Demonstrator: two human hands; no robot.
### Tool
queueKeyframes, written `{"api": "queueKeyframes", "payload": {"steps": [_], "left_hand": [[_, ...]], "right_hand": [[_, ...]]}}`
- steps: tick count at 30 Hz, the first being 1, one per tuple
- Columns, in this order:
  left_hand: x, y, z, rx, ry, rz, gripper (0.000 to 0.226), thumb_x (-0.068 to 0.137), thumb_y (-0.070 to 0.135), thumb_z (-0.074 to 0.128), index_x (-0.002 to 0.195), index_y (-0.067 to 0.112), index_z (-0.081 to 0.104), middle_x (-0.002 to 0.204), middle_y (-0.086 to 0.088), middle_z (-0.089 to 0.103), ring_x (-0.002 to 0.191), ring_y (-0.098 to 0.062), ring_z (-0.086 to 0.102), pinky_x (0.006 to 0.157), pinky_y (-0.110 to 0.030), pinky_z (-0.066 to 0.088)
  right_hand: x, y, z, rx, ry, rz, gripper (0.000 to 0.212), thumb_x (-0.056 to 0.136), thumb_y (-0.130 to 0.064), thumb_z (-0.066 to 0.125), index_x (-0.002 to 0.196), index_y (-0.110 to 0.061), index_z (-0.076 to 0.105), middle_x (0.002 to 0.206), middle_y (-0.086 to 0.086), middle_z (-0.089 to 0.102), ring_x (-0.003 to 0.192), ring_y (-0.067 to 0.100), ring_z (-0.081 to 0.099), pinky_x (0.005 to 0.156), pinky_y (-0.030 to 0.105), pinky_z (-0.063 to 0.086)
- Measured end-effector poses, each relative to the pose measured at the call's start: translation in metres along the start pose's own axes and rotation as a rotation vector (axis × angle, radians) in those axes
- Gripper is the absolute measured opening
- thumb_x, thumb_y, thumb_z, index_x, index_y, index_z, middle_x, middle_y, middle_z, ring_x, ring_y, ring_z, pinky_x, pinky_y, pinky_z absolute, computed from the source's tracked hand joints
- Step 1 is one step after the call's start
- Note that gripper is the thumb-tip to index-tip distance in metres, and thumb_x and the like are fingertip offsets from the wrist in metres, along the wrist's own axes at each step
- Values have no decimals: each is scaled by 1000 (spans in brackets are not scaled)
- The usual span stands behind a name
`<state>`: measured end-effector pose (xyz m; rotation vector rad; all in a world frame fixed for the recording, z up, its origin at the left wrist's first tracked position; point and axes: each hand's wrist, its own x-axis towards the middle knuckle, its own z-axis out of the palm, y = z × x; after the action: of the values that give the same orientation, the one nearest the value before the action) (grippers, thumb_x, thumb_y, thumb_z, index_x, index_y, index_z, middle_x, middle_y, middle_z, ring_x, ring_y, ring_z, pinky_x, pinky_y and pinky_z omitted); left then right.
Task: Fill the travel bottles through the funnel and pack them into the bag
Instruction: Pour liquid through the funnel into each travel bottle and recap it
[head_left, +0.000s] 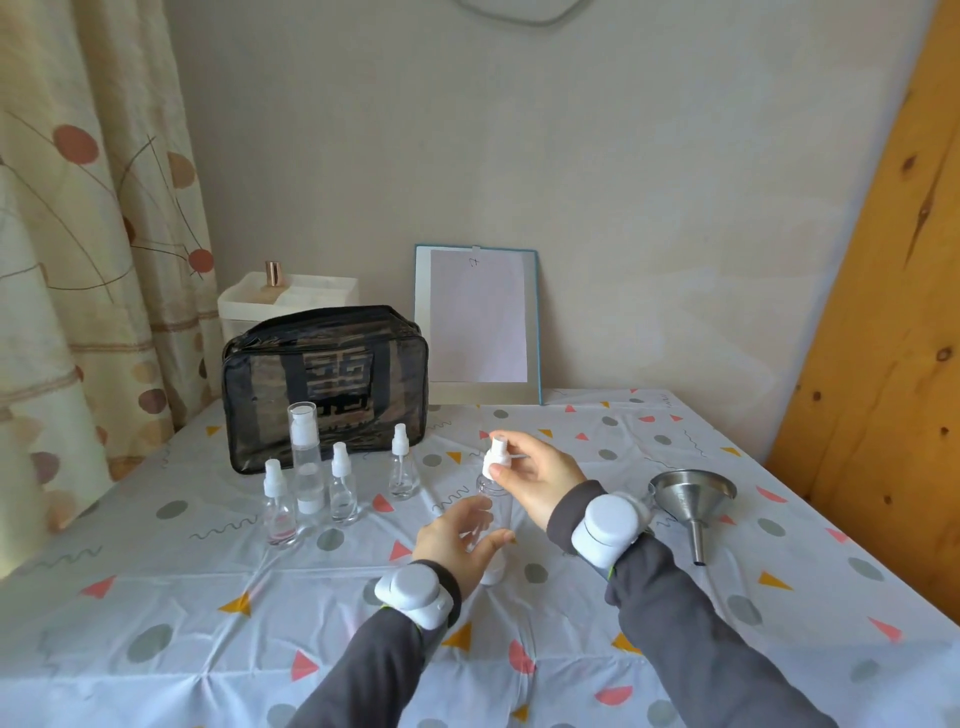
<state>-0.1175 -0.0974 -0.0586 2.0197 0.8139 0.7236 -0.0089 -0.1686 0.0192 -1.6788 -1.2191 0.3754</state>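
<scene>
A clear spray bottle (488, 493) stands upright on the table in front of me. My left hand (457, 540) grips its body. My right hand (535, 475) pinches its white spray cap (493, 457) at the top. To the left stand several clear travel bottles: a tall pump bottle (306, 462) and three small spray bottles (343, 488). Behind them sits a black see-through bag (327, 384), zipped shut. A steel funnel (693, 499) lies on its side to the right of my right wrist.
A mirror-like board with a sheet of paper (478, 322) leans on the wall behind. A white box with a copper-capped bottle (285, 296) sits behind the bag. A curtain hangs at left, a wooden panel (883, 312) at right. Patterned tablecloth (208, 597) covers the table.
</scene>
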Motion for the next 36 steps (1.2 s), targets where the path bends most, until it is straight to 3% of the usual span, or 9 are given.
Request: {"api": "queueKeyframes", "payload": {"steps": [9,13,18,21,24,26,28,33,36], "left_hand": [[-2,1,2,-25,24,-6,46,77,40,70,118,25,56,109,7,64,96,-3,55,84,-11,38],[-2,2,1,4,37,-5,44,79,39,69,118,24,56,109,7,64,96,-2,55,81,-10,37],[-3,5,0,17,33,-9,44,79,40,68,118,23,57,110,7,65,93,-1,53,81,-10,37],[-4,6,1,20,38,-4,42,79,40,68,116,25,57,109,8,65,94,-1,53,82,-11,37],[-6,5,2,5,43,-9,44,77,41,70,116,24,57,109,8,64,95,-1,53,83,-11,38],[-7,4,2,-8,35,-13,45,77,40,70,117,24,57,109,9,64,97,-1,53,84,-11,38],[-6,5,1,-3,41,-6,44,78,39,69,117,23,57,109,9,64,98,-1,54,85,-12,39],[-5,6,0,25,59,12,40,80,33,68,117,23,58,108,7,65,99,-4,56,84,-13,40],[-5,4,1,23,59,18,40,81,35,67,118,27,56,109,12,63,95,1,52,83,-11,37]], "right_hand": [[-8,4,12,92,180,85,28,74,-23,75,99,-21,62,98,-3,68,96,13,64,90,25,49],[-3,1,20,-60,241,105,35,71,-35,76,97,-20,61,97,-4,61,88,11,58,76,18,40],[-1,1,23,89,183,50,59,75,-32,74,125,-24,46,118,-11,47,111,6,47,94,19,34],[-5,2,20,201,126,37,47,86,-22,62,130,-26,45,120,-8,59,115,7,52,103,26,37],[-10,6,20,180,193,6,31,84,-17,63,114,-25,59,104,-9,66,102,5,60,100,28,45],[-11,6,19,162,260,22,25,77,-21,72,98,-30,63,92,-16,66,91,1,62,90,20,49],[-9,2,20,111,276,40,26,72,-29,77,94,-29,64,88,-16,66,87,3,62,78,12,46],[-10,-3,27,-68,371,4,49,76,-36,71,119,-20,53,111,-3,50,104,9,47,90,23,40],[-17,-6,27,64,292,14,55,86,-29,61,136,-24,36,121,-13,45,111,-1,40,92,15,29]]}}
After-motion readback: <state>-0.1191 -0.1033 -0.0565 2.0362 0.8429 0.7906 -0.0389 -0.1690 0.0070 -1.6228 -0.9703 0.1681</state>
